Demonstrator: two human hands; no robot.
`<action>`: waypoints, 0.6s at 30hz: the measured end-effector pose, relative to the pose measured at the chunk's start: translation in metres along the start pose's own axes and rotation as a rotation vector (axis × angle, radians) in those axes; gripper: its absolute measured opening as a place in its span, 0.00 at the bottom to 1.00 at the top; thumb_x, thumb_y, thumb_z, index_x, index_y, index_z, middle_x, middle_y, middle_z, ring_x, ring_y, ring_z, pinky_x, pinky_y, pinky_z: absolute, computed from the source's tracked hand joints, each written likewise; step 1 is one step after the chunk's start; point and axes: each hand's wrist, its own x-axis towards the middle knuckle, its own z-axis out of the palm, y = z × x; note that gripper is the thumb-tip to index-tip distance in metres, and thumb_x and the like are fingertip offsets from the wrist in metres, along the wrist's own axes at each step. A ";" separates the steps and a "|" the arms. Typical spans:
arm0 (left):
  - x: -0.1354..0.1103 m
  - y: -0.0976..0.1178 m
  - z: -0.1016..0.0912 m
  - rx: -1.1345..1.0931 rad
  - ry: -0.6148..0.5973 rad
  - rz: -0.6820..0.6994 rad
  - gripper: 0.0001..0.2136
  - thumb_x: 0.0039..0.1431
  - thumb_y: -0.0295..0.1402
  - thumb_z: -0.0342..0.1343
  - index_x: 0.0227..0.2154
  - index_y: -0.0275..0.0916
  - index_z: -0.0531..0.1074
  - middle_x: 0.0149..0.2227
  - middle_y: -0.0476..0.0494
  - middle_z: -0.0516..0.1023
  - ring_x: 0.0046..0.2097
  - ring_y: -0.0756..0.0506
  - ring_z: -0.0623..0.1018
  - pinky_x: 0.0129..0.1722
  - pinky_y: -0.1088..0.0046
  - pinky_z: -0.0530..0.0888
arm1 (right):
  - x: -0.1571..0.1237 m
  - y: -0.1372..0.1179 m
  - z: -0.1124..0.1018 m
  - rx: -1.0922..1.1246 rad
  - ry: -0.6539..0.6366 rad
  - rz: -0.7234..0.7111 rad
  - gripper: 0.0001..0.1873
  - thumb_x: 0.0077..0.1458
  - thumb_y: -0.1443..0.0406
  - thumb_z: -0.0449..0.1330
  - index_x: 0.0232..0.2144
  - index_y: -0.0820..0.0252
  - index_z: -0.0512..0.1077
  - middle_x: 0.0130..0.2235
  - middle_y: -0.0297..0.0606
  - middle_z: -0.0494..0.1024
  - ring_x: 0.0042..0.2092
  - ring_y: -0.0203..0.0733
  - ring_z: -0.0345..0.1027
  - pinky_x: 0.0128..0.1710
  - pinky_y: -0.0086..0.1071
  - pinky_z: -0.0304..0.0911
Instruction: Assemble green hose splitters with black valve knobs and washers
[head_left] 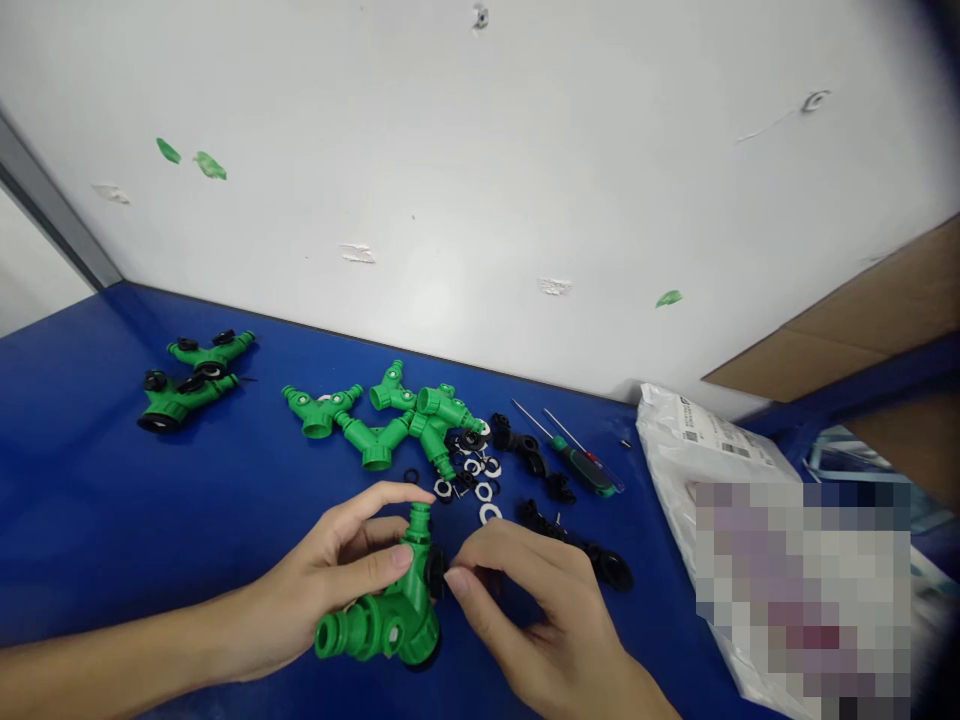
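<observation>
My left hand (330, 560) is wrapped around a green Y-shaped hose splitter (409, 610), holding it tilted above the blue table, thumb on one branch and index finger at that branch's tip. A black knob (435, 572) sits on the splitter's right side, and a dark ring shows under its lower end. My right hand (532, 610) is closed in a pinch, thumb and index fingertips right beside the black knob. Whatever lies between those fingertips is hidden or too small to make out.
Several green splitter bodies (377, 445) lie behind my hands, with white rings (484, 491) and black knobs (531, 455) nearby. Two splitters with black parts (176, 400) rest at left. Screwdrivers (581, 465) lie near a white plastic bag (720, 450). A white wall (450, 180) borders the table.
</observation>
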 end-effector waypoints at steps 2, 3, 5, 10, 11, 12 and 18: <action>0.000 0.000 0.000 0.004 -0.001 -0.002 0.18 0.61 0.38 0.61 0.53 0.48 0.68 0.41 0.45 0.76 0.33 0.50 0.74 0.30 0.75 0.71 | 0.000 0.000 -0.001 0.022 -0.003 -0.008 0.04 0.58 0.72 0.60 0.35 0.59 0.72 0.28 0.34 0.76 0.28 0.34 0.69 0.29 0.26 0.66; 0.000 0.000 0.000 0.007 0.003 -0.002 0.19 0.61 0.38 0.61 0.54 0.48 0.67 0.41 0.45 0.76 0.33 0.50 0.74 0.30 0.75 0.71 | 0.000 0.000 -0.002 0.033 -0.011 -0.012 0.05 0.58 0.73 0.59 0.36 0.59 0.72 0.29 0.34 0.77 0.29 0.34 0.70 0.30 0.25 0.66; 0.000 0.001 0.000 0.014 0.012 -0.007 0.20 0.61 0.39 0.61 0.55 0.48 0.66 0.41 0.45 0.76 0.34 0.50 0.74 0.31 0.75 0.70 | 0.001 -0.001 -0.002 0.043 -0.032 -0.019 0.06 0.59 0.74 0.58 0.35 0.59 0.72 0.29 0.33 0.76 0.29 0.33 0.69 0.30 0.25 0.65; -0.002 0.000 0.001 0.037 0.030 0.002 0.22 0.57 0.40 0.64 0.54 0.49 0.68 0.42 0.46 0.76 0.37 0.49 0.75 0.36 0.73 0.70 | 0.000 0.000 0.004 0.028 -0.041 0.000 0.06 0.60 0.73 0.56 0.33 0.60 0.71 0.27 0.33 0.74 0.27 0.33 0.66 0.28 0.25 0.62; -0.002 0.000 0.001 0.062 0.038 0.007 0.21 0.57 0.40 0.65 0.53 0.49 0.69 0.42 0.46 0.77 0.38 0.48 0.75 0.36 0.73 0.70 | 0.000 0.001 0.006 0.026 -0.038 -0.002 0.06 0.60 0.73 0.56 0.34 0.60 0.71 0.27 0.33 0.73 0.27 0.33 0.65 0.27 0.25 0.61; -0.002 -0.001 0.001 0.091 0.044 0.015 0.20 0.57 0.40 0.65 0.51 0.48 0.70 0.42 0.46 0.77 0.38 0.48 0.75 0.36 0.73 0.70 | -0.001 0.002 0.008 0.026 -0.036 -0.006 0.06 0.60 0.73 0.56 0.34 0.60 0.71 0.27 0.33 0.73 0.27 0.33 0.65 0.27 0.25 0.61; 0.001 -0.008 -0.001 0.163 0.007 0.074 0.17 0.54 0.41 0.66 0.45 0.44 0.75 0.36 0.47 0.77 0.36 0.48 0.73 0.35 0.72 0.70 | -0.003 0.003 0.010 0.005 -0.051 0.005 0.06 0.60 0.72 0.56 0.32 0.61 0.71 0.26 0.33 0.73 0.27 0.33 0.65 0.27 0.26 0.60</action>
